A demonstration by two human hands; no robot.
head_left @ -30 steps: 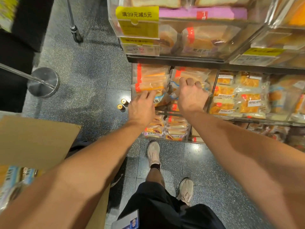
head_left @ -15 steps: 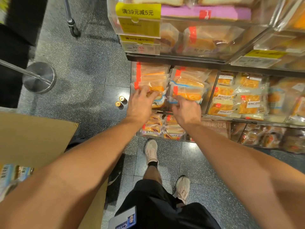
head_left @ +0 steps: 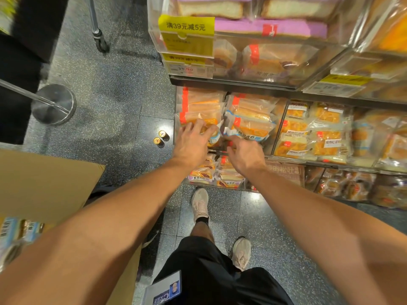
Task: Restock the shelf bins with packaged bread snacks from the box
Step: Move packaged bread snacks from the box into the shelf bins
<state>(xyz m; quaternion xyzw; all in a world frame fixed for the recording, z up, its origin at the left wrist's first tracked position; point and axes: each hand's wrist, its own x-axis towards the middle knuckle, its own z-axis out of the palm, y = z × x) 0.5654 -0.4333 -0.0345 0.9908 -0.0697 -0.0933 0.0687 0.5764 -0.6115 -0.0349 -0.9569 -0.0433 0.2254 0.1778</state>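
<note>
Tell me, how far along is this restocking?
Mostly done here: the middle bin already holds stacked orange packs. In hand: the left hand rests on the front pack, the right hand reaches beside it. Left: more packs wait in the cardboard box.

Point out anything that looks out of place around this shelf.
Two small gold-topped cans stand on the floor beside the bin's left corner, away from any shelf stock. In the bin, the front bread packets lie tilted and overlapping where the left hand and right hand work.
</note>
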